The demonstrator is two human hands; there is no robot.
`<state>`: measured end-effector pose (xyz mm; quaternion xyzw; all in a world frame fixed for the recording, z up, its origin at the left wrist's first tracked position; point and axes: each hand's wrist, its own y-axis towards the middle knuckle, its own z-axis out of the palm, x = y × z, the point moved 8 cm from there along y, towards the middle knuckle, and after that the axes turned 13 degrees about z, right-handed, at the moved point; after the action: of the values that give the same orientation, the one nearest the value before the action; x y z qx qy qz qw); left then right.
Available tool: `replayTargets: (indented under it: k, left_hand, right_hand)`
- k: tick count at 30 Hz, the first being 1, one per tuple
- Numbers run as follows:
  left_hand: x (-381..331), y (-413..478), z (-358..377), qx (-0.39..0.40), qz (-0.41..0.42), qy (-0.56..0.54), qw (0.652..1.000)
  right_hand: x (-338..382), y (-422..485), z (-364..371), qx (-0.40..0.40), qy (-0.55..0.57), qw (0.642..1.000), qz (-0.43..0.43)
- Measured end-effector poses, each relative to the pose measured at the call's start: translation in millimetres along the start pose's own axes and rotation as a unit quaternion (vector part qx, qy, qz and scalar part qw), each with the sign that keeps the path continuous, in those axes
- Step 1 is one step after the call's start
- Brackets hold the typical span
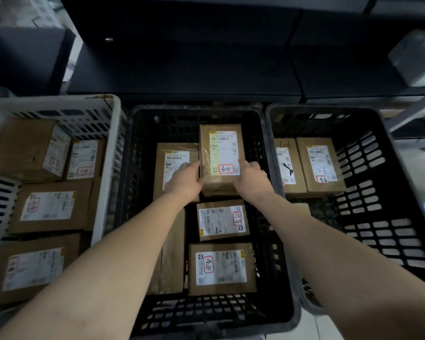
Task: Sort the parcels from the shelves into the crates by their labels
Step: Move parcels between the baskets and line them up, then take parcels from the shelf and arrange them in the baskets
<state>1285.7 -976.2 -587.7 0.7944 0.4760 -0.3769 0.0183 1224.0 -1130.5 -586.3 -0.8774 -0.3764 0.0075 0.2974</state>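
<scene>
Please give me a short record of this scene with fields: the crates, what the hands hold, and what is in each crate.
held parcel: cardboard parcel, label up, over the middle crate
left hand: on the parcel's left side
right hand: on its right side
white crate: left, several labelled parcels
middle black crate: labelled parcels lying flat
right black crate: two parcels at the far end
shelf: dark, behind the crates

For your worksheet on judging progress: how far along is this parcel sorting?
Done: labelled parcels already lie in the white crate, the middle black crate and the right black crate. In hand: the left hand and right hand hold one parcel over the middle crate. Left: the dark shelves show one grey package.
</scene>
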Motion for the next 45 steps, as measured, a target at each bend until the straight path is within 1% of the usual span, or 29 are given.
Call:
replayTargets:
  k: [1, 3, 7, 10, 13, 14, 15, 16, 17, 20, 22, 26, 28, 30, 31, 33, 35, 38, 40, 42, 45]
  left_hand:
    - [-4, -7, -11, 0.004, 0.02, 0.052, 0.998]
    - [-10, -28, -33, 0.005, 0.033, 0.128, 0.991]
    - [-31, -82, -83, -0.03, 0.04, 0.237, 0.97]
    - [-45, -146, -130, -0.073, 0.011, 0.284, 0.956]
    - [-62, -244, -186, -0.138, -0.034, 0.337, 0.931]
    - [-66, -299, -208, -0.163, -0.069, 0.354, 0.918]
    - [-71, -336, -221, -0.176, -0.085, 0.363, 0.911]
    - [-74, -359, -229, -0.183, -0.092, 0.369, 0.906]
    - [-78, -401, -244, -0.202, -0.117, 0.384, 0.893]
    - [-89, -547, -284, -0.249, -0.221, 0.418, 0.845]
    - [-97, -640, -304, -0.3, -0.275, 0.421, 0.811]
    - [-107, -789, -321, -0.364, -0.364, 0.426, 0.744]
    - [-105, -847, -326, -0.389, -0.394, 0.411, 0.724]
    - [-94, -893, -332, -0.406, -0.415, 0.398, 0.71]
    - [-87, -911, -335, -0.413, -0.422, 0.391, 0.706]
    - [-71, -940, -342, -0.426, -0.426, 0.377, 0.703]
    - [-55, -957, -351, -0.423, -0.43, 0.371, 0.706]
    - [-32, -968, -366, -0.419, -0.43, 0.361, 0.714]
    - [-19, -968, -380, -0.432, -0.418, 0.359, 0.714]
    - [-6, -966, -399, -0.444, -0.409, 0.358, 0.712]
    - [17, -961, -434, -0.503, -0.384, 0.309, 0.71]
  right_hand:
    - [6, -10, -6, -0.008, -0.036, 0.999, -0.024]
    - [21, -31, -21, -0.038, -0.103, 0.991, -0.075]
    - [58, -79, -55, -0.109, -0.202, 0.956, -0.181]
    - [90, -131, -83, -0.151, -0.215, 0.927, -0.268]
    - [129, -212, -107, -0.175, -0.207, 0.885, -0.379]
    - [149, -258, -113, -0.19, -0.199, 0.858, -0.434]
    - [164, -289, -117, -0.204, -0.19, 0.838, -0.469]
    - [173, -308, -122, -0.211, -0.181, 0.829, -0.485]
    - [190, -346, -125, -0.212, -0.159, 0.81, -0.523]
    - [236, -480, -129, -0.22, -0.126, 0.737, -0.627]
    - [261, -570, -129, -0.221, -0.097, 0.687, -0.686]
    - [286, -718, -118, -0.207, -0.043, 0.596, -0.774]
    - [296, -772, -108, -0.208, -0.036, 0.563, -0.799]
    - [309, -813, -95, -0.196, -0.042, 0.548, -0.812]
    - [316, -830, -87, -0.184, -0.051, 0.547, -0.815]
    - [331, -854, -71, -0.16, -0.069, 0.56, -0.81]
    - [345, -870, -57, -0.137, -0.071, 0.573, -0.805]
    - [368, -887, -38, -0.114, -0.088, 0.581, -0.801]
    - [388, -897, -32, -0.111, -0.094, 0.579, -0.802]
    - [410, -906, -33, -0.105, -0.077, 0.573, -0.809]
    - [445, -918, -40, -0.111, -0.035, 0.562, -0.819]
